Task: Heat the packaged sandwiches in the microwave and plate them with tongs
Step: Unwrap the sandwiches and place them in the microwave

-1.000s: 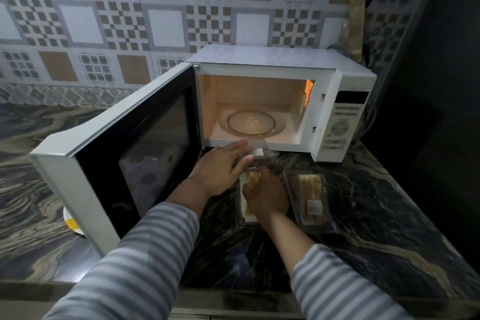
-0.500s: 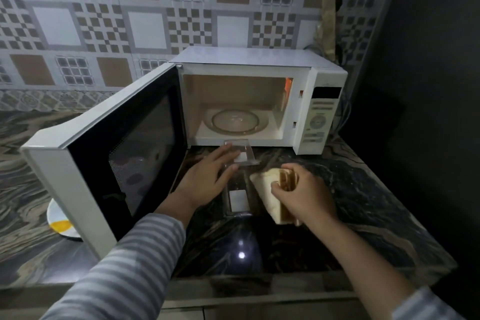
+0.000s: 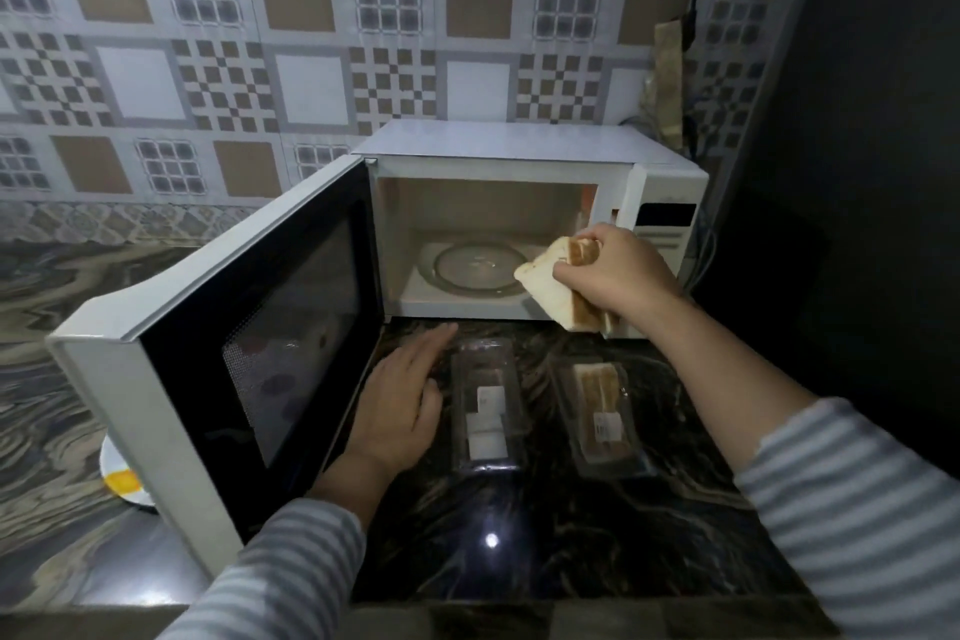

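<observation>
Loading step, by the look of it — the right hand (image 3: 613,276), right of centre in the frame, has its fingers curled around an unwrapped sandwich (image 3: 558,294) and holds it at the mouth of the microwave (image 3: 519,224), whose door (image 3: 249,343) stands swung wide toward the left of the picture. The sandwich hangs from the grip with its pale corner pointing left and down, just in front of the lower right edge of the opening and not yet over the glass turntable (image 3: 480,270), which sits bare in the middle of the cavity. Next move, as I judge it, calls for carrying the sandwich leftward and inward over that turntable and setting it down flat before letting go — without clipping the frame of the opening. Down in the centre of the frame, the left hand (image 3: 402,405) lies with fingers straight and relaxed over the dark counter (image 3: 519,546), gripping nothing, just beside an empty clear package (image 3: 485,411). To the right of that, a second package (image 3: 602,411) shows a sandwich inside, so one more remains to be unpacked. A plate (image 3: 122,476) peeks out at lower left behind the door; no tongs in view.
</observation>
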